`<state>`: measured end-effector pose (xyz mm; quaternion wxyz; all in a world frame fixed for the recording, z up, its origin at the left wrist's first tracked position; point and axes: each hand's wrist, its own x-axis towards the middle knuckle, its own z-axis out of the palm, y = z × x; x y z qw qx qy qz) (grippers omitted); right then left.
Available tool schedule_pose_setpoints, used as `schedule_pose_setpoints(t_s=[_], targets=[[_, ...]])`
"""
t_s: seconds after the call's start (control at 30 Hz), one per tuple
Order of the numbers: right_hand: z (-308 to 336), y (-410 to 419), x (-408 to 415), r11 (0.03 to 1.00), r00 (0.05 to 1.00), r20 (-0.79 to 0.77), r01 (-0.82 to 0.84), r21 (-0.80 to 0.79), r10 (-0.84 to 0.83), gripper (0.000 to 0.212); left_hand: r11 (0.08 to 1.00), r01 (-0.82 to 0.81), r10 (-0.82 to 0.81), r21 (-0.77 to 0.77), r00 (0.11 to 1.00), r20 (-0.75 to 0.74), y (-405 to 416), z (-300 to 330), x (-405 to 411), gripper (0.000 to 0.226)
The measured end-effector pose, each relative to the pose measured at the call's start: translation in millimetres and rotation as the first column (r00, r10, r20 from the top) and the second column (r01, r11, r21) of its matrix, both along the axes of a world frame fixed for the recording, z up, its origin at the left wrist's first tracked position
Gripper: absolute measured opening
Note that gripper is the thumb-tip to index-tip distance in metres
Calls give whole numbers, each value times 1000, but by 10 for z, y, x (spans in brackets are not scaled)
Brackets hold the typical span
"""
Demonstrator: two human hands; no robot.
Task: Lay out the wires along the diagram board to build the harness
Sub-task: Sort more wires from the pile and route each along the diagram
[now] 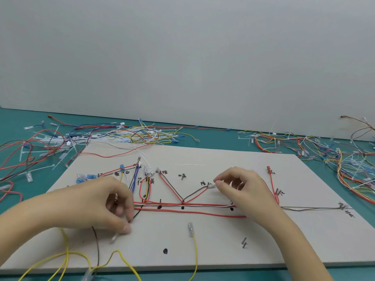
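The pale diagram board (223,244) lies flat on the teal table, marked with black dots and handwritten labels. Red, brown, white and black wires run along its middle as a bundle (188,205), with branches rising to terminals near the labels. My left hand (105,201) rests on the board's left part, fingers curled, pinching the end of a black wire (136,214). My right hand (243,187) sits on the right part of the bundle, thumb and forefinger pinching the terminal of a red and brown wire pair (197,194). A yellow wire (195,252) with a clear terminal lies near the front.
Loose wires and white cable ties lie piled behind the board at the left (85,136) and at the right (334,155). More yellow wires (67,258) hang over the board's front left edge. A grey wall panel stands behind the table.
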<state>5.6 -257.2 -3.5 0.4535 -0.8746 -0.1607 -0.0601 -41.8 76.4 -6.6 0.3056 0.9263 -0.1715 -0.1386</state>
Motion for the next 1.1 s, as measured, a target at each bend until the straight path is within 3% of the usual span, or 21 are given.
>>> schedule_pose_setpoints(t_s=[0.1, 0.23, 0.33, 0.5, 0.63, 0.7, 0.8, 0.87, 1.0, 1.1], targets=[[28, 47, -28, 999, 1000, 10, -13, 30, 13, 18, 999, 2, -6, -47, 997, -79, -51, 64, 26, 21], [56, 123, -75, 996, 997, -12, -73, 54, 74, 16, 986, -13, -14, -166, 986, -165, -74, 124, 70, 20], [60, 247, -130, 981, 980, -56, -191, 45, 193, 11, 966, -37, 6, -256, 993, -120, -106, 123, 124, 18], [65, 663, -196, 930, 925, -108, -367, -12, 364, 13, 892, -209, 205, -401, 977, -53, -162, 33, 242, 22], [95, 981, -326, 862, 835, -236, -506, 25, 497, 48, 807, -308, 330, -505, 943, -48, -140, -31, 267, 24], [96, 1109, -412, 826, 794, -313, -562, -49, 521, 56, 780, -332, 356, -530, 933, -59, -123, -40, 279, 25], [68, 1243, -483, 775, 773, -330, -612, -160, 542, 41, 776, -323, 354, -542, 934, -49, -129, -53, 279, 26], [73, 1278, -472, 763, 736, -341, -642, -75, 585, 30, 779, -317, 354, -541, 935, -38, -131, -63, 272, 28], [141, 1285, -475, 788, 660, -444, -575, 221, 606, 65, 766, -311, 347, -562, 937, -45, -136, -68, 283, 29], [148, 1316, -492, 775, 649, -463, -614, 150, 603, 58, 753, -323, 354, -573, 933, -61, -162, -72, 273, 27]])
